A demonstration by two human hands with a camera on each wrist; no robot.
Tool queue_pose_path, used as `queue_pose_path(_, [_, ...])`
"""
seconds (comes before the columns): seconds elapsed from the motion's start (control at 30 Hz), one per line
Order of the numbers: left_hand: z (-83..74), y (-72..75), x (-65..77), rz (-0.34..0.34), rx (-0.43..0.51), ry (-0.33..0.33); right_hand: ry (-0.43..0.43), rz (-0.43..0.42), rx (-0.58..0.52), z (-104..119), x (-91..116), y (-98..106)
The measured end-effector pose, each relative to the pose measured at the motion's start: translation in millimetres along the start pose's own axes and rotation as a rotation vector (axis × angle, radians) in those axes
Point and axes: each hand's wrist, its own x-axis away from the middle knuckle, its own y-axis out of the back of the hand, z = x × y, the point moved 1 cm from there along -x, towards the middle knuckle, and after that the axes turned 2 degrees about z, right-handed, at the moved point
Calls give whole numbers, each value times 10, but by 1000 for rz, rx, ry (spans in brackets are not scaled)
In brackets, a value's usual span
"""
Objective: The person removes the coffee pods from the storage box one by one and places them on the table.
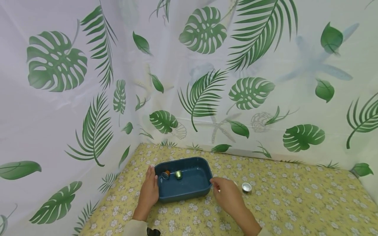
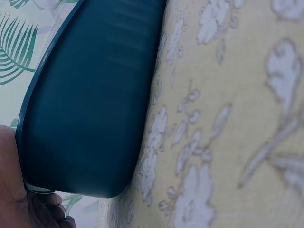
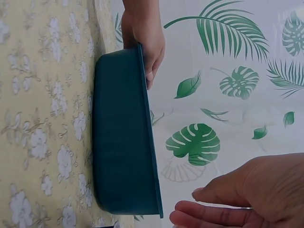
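Observation:
A dark blue rectangular basin [image 1: 186, 197] sits on the flowered cloth. Inside, toward its left end, lie an orange coffee capsule [image 1: 166, 174] and a green-gold coffee capsule [image 1: 178, 174]. My left hand [image 1: 150, 188] holds the basin's left end, thumb at the rim; in the left wrist view its fingers [image 2: 56, 211] curl below the rim. At the opposite end, my right hand [image 1: 228, 195] has its fingertips close to the rim. The right wrist view shows a gap between its thumb and fingers, beside the basin [image 3: 123, 137].
A silver-topped capsule [image 1: 246, 187] lies on the table to the right of my right hand. Yellow flowered cloth [image 1: 295, 200] covers the tabletop. White sheets with green leaf prints [image 1: 206, 98] rise behind and on the left.

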Motion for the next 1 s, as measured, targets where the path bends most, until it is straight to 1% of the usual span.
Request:
queue_pose_path(0.23, [3, -2, 3, -2, -3, -5, 58, -61, -45, 64, -146, -96])
queue_pose_path(0.33, [-1, 5, 21, 0, 1, -11, 64, -66, -59, 100, -200, -131])
queue_pose_path(0.47, [-9, 20, 36, -4, 0, -25, 58, -46, -39, 158, -284, -163])
queue_pose_path(0.6, [-24, 31, 23, -12, -3, -42, 43, -16, -25, 185, -342, -206])
queue_pose_path(0.67, [-28, 35, 15, -11, 0, -40, 39, -8, -25, 193, -359, -233])
queue_pose_path(0.83, [-18, 35, 12, -4, 5, -30, 64, -11, -3, 217, -402, -298])
queue_pose_path(1.0, [-1, 26, 29, -7, -8, -37, 48, 38, 3, 247, -469, -368])
